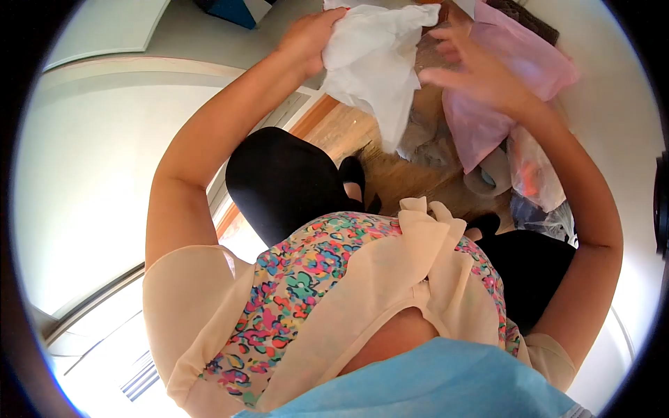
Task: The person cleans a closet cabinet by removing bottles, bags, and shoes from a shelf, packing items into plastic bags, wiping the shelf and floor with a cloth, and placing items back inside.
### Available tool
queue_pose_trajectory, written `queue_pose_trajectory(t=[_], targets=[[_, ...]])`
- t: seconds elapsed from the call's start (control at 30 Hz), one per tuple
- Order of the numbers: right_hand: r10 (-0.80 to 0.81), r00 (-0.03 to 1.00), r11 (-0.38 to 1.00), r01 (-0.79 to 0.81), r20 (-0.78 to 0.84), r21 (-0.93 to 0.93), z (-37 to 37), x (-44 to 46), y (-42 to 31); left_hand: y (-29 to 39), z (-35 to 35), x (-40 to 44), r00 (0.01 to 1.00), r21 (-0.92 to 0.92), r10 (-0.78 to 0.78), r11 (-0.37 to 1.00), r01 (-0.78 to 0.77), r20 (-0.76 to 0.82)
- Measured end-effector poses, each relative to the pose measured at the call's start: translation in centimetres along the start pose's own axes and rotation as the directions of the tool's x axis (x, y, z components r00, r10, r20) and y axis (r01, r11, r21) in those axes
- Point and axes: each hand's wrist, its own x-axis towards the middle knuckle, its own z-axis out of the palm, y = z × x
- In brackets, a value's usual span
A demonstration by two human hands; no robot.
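Note:
A thin white plastic bag (369, 59) hangs, crumpled, at the top middle of the head view. My left hand (310, 42) grips its upper left side with closed fingers. Just right of the bag, my right hand (474, 70) has its fingers spread, slightly blurred by motion. I see nothing held in it. A pink plastic bag (481, 129) lies behind and below my right hand. What the white bag contains, if anything, cannot be made out.
On the wooden floor (418, 184) between my legs are a clear plastic bag (425, 139), a grey ring-shaped roll (488, 177) and a clear bag with something orange inside (533, 167). A dark blue box (237, 10) stands at the top left. A pale wall rises on the right.

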Motion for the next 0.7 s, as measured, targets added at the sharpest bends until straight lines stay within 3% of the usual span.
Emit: queue_pose_trajectory(t=[0.07, 0.1, 0.17, 0.2, 0.23, 0.27, 0.33, 0.37, 0.4, 0.43, 0.5, 0.53, 0.6, 0.63, 0.67, 0.7], targets=[[-0.074, 0.997, 0.996, 0.073, -0.010, -0.056, 2.1, -0.6, -1.3, -1.4, 0.1, 0.6, 0.947, -0.150, -0.055, 0.983, 0.108, 0.318], [-0.234, 0.971, 0.964, 0.224, -0.057, -0.141, 3.0, -0.9, -1.8, -2.0, 0.4, 0.7, 0.947, -0.151, -0.065, 0.981, 0.118, 0.316], [-0.390, 0.917, 0.903, 0.363, -0.085, -0.230, 4.0, -1.3, -1.9, -2.1, 1.6, 0.1, 0.905, -0.155, 0.054, 0.988, 0.013, 0.421], [-0.184, 0.980, 0.983, 0.184, -0.078, -0.011, 4.3, -1.4, -1.7, -1.8, 1.9, 0.2, 0.906, -0.158, 0.050, 0.987, 0.019, 0.421], [0.027, 0.999, 0.980, -0.021, -0.024, 0.200, 4.5, -1.6, -1.6, -1.6, 2.2, 0.3, 0.858, -0.099, 0.050, 0.995, 0.002, 0.512], [0.031, 0.999, 0.980, -0.027, -0.018, 0.197, 4.1, -1.2, -0.6, -0.8, 2.8, -0.3, 0.800, -0.045, 0.046, 0.999, -0.024, 0.599], [0.154, 0.982, 0.792, -0.187, 0.106, 0.581, 1.5, 0.4, 1.8, -0.4, 4.2, -2.0, 0.815, -0.069, 0.065, 0.997, -0.032, 0.576], [0.031, 0.999, 0.856, -0.044, 0.035, 0.515, 0.8, 0.3, 1.8, -0.5, 4.5, -2.5, 0.780, -0.066, 0.114, 0.993, -0.093, 0.616], [0.033, 0.999, 0.858, -0.047, 0.037, 0.511, 1.5, -0.2, 1.5, -0.7, 4.8, -2.7, 0.738, -0.068, 0.161, 0.986, -0.154, 0.655], [0.172, 0.966, 0.891, -0.068, -0.195, 0.450, 2.7, -0.6, -2.8, -1.0, 5.1, -2.7, 0.736, -0.074, 0.164, 0.985, -0.154, 0.657], [0.280, 0.863, 0.914, -0.106, -0.420, 0.391, 3.7, -0.7, -4.0, -1.3, 5.9, -2.5, 0.633, -0.126, 0.168, 0.986, -0.110, 0.756], [0.062, 0.821, 0.982, 0.052, -0.567, 0.182, 4.3, -0.2, -1.7, -1.5, 6.5, -2.0, 0.632, -0.129, 0.168, 0.986, -0.108, 0.756], [-0.175, 0.734, 0.981, 0.186, -0.657, -0.053, 2.7, 0.7, 3.2, -1.7, 8.0, -0.8, 0.402, -0.080, 0.226, 0.934, -0.349, 0.887], [0.179, 0.877, 0.974, -0.093, -0.445, 0.209, 0.5, 0.6, 6.6, -2.9, 8.7, -0.8, 0.586, -0.166, 0.360, 0.918, -0.359, 0.726], [0.485, 0.864, 0.832, -0.410, -0.133, 0.374, -1.1, 0.5, 8.9, -3.9, 8.4, -0.3, 0.585, -0.168, 0.359, 0.920, -0.355, 0.727], [0.487, 0.863, 0.833, -0.412, -0.134, 0.370, -2.1, 0.7, 10.0, -4.8, 8.1, 0.6, 0.696, 0.020, 0.357, 0.882, -0.470, 0.623]])
